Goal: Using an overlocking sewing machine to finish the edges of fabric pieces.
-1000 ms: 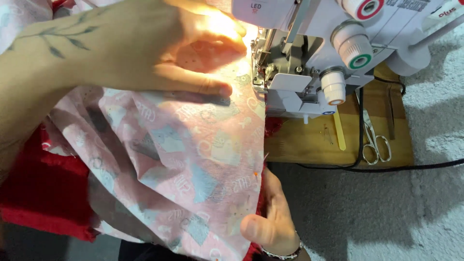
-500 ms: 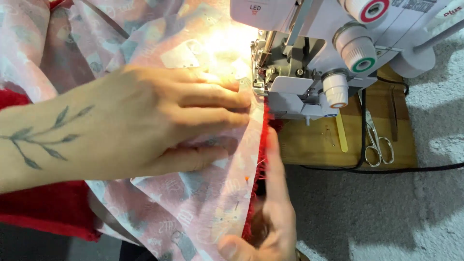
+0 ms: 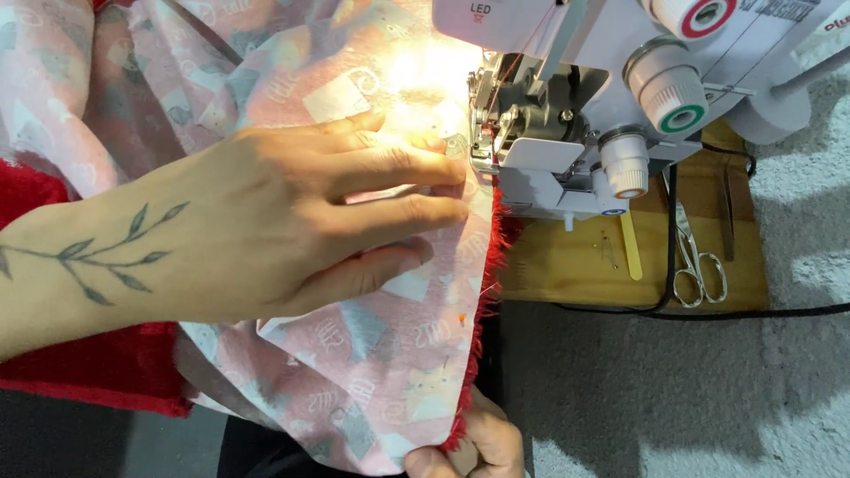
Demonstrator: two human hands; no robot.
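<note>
Head view is showing pink printed fabric (image 3: 372, 354) lying at the sewing machine (image 3: 575, 115), its red fleece edge (image 3: 482, 292) half hidden. Left hand (image 3: 292, 230) is pressing flat, unclenched; right hand (image 3: 474, 447), cut off, is pinching the hem.

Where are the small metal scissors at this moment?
In the head view, the small metal scissors lie on the right, on the wooden board, beside the white sewing machine and right of a yellow stick.
</note>
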